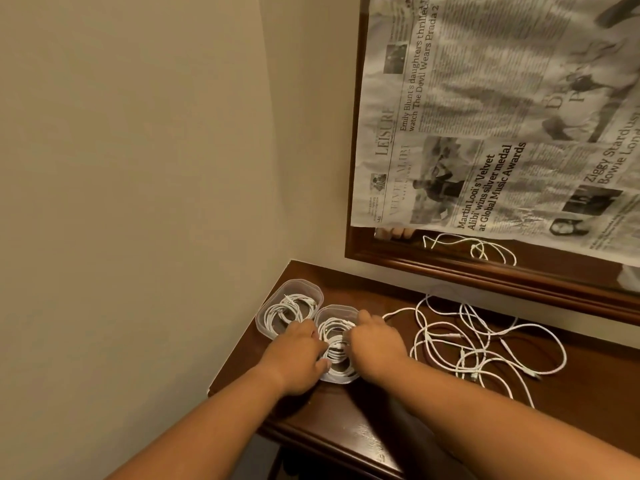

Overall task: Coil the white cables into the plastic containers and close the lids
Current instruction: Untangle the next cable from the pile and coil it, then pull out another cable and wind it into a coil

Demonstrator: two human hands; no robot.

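Two clear plastic containers stand side by side at the table's left end. The far container (273,299) holds a coiled white cable (282,311) and has no lid on. The near container (341,378) holds another coiled white cable (337,344). My left hand (298,358) presses on its left side, and my right hand (375,344) presses on its right side, fingers down on the coil. A tangle of loose white cables (485,344) lies on the table to the right. No lids are visible.
The dark wooden table (346,420) stands in a wall corner, its left and front edges close to the containers. A wood-framed mirror (450,268) covered with newspaper (485,116) leans at the back and reflects some cable.
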